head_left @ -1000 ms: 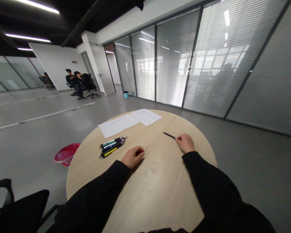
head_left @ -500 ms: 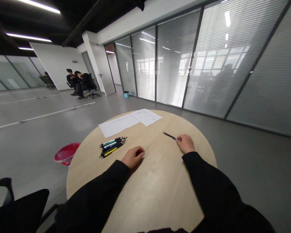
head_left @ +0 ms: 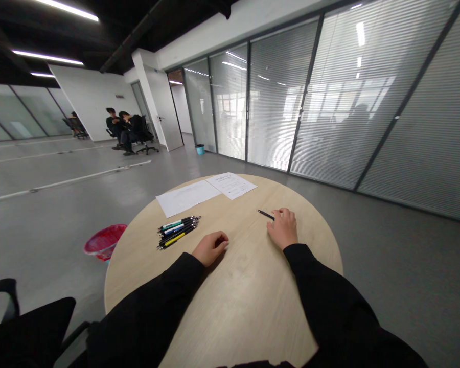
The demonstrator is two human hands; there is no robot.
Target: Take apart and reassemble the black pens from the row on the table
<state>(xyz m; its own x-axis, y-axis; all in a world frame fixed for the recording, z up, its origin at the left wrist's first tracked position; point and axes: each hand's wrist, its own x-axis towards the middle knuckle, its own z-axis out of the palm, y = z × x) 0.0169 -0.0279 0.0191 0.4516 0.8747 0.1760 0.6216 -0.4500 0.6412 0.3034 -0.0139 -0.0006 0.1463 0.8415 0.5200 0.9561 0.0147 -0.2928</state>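
Observation:
My right hand is over a thin black pen at the right of the round table. Its thumb stands apart from the bent fingers, and the hand covers the pen's near end. My left hand rests on the wood, loosely curled with a gap between thumb and fingers and nothing seen in it. Left of it lies a bunch of pens, side by side, mostly black with white, green, blue and yellow parts.
Two sheets of paper, a left one and a printed right one, lie at the far edge. A red basket stands on the floor at left, near a black chair. People sit farther back.
My right hand has shifted left along the pen and its pinch on the near end has loosened. The pen lies in about the same place. My left hand stays still.

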